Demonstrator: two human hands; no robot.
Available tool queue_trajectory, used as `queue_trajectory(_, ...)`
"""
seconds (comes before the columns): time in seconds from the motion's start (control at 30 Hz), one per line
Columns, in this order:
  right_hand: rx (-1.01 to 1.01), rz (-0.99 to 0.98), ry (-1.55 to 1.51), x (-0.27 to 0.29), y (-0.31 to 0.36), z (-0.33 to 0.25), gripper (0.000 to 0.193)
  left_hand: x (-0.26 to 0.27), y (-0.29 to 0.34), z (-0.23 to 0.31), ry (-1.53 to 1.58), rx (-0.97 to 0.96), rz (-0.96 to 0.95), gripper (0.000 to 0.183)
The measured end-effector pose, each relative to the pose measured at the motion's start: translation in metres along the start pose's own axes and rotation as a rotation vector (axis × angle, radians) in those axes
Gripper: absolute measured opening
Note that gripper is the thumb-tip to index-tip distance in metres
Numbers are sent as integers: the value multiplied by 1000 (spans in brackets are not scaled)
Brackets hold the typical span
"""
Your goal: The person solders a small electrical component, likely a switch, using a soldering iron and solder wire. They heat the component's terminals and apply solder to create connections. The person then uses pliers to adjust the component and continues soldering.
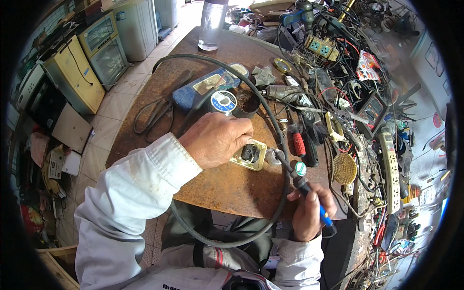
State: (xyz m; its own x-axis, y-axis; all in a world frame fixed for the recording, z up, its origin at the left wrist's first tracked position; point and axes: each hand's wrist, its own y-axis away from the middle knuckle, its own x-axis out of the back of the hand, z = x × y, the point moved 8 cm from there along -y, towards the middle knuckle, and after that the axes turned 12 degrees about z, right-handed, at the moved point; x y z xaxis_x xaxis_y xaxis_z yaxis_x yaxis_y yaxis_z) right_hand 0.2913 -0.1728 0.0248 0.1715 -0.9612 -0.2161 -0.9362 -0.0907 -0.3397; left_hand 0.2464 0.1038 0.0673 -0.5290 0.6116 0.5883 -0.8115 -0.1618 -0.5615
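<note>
My left hand is closed in a pinch above a small cream plastic case with a dark part inside it. Whatever its fingertips hold is hidden. In my right hand, at the table's near right edge, is a soldering iron with a blue and black handle, its shaft slanting up and left toward a small clear cup beside the case. A thick black cable makes a big loop around the case and hangs over the table's front edge, above my lap.
A solder spool, a round tin and a blue box stand beyond my left hand. Scissors lie at left, a red-handled screwdriver at right. A clear bottle stands farther back. Tangled wires and a power strip crowd the right side.
</note>
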Motion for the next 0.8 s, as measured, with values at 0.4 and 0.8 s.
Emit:
queue_trajectory(0.4, 460, -190, 517, -29, 26, -26, 32, 2, 0, 3, 11, 8, -1, 12)
queue_trajectory(0.8, 474, -214, 505, -30, 26, -23, 34, 1, 0, 3, 7, 10, -2, 13)
